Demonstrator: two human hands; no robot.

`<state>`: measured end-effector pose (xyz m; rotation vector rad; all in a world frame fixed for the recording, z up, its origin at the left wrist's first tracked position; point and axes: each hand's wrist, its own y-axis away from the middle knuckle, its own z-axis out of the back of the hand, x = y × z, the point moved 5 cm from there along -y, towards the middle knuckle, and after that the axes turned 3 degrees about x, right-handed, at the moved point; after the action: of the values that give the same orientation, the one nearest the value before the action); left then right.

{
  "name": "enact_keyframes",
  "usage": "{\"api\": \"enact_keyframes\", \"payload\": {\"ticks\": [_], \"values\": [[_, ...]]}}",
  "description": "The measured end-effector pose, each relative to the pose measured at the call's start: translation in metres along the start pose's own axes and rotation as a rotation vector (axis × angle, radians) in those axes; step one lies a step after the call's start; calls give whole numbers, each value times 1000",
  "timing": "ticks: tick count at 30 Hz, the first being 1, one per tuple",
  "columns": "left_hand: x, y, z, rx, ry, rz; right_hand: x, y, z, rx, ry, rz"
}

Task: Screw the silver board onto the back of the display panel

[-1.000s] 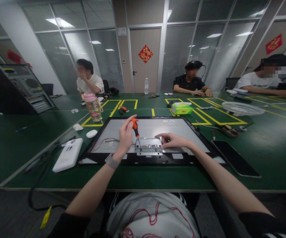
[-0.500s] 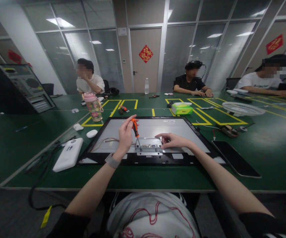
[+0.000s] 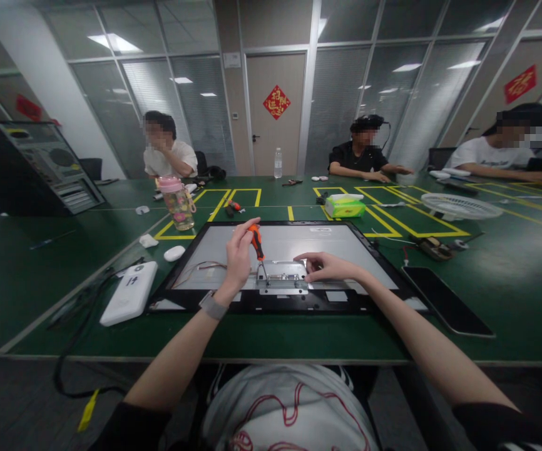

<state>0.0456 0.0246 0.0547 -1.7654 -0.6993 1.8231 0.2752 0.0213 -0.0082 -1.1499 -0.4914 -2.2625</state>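
Observation:
A black-framed monitor panel (image 3: 369, 250) lies face down on the green table (image 3: 299, 332), with a small metal bracket (image 3: 282, 277) near its front edge. My left hand (image 3: 239, 258) is closed on an orange-handled screwdriver (image 3: 256, 243) whose tip stands on the bracket's left end. My right hand (image 3: 327, 266) rests on the bracket's right side, fingers curled and pressing it down. Thin coloured wires (image 3: 205, 266) run across the panel to the left of the bracket.
A white box-shaped device (image 3: 130, 292) and a black cable (image 3: 71, 341) lie left of the panel, a dark phone (image 3: 444, 299) to its right. Behind stand a pink-lidded bottle (image 3: 177, 202), a green tissue pack (image 3: 345, 205) and a fan grille (image 3: 461, 205). Three people sit along the far side.
My hands and the screwdriver stay in almost the same spot. The person in black across the table has stretched one arm out to the right.

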Motion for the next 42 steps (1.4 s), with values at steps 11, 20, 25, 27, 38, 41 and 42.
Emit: {"api": "enact_keyframes", "payload": {"ticks": [11, 20, 25, 27, 38, 41, 42], "values": [[-7, 1, 0, -33, -60, -29, -1, 0, 0, 0, 5, -9], [-3, -1, 1, -30, -19, 15, 0, 0, 0, 1, 9, -9], [-6, -1, 0, -18, -57, 15, 0, 0, -1, 6, -9, -5], [-5, -1, 0, -27, -71, 24, 1, 0, -1, 6, -8, -6], [-3, -1, 0, -21, -90, 52, -2, 0, 0, 4, 27, -5], [0, -1, -1, -11, -10, 91, -3, -1, 0, 5, 25, 3], [1, -1, -2, -7, 19, 100, -3, -1, 0, 6, 24, 5]]}}
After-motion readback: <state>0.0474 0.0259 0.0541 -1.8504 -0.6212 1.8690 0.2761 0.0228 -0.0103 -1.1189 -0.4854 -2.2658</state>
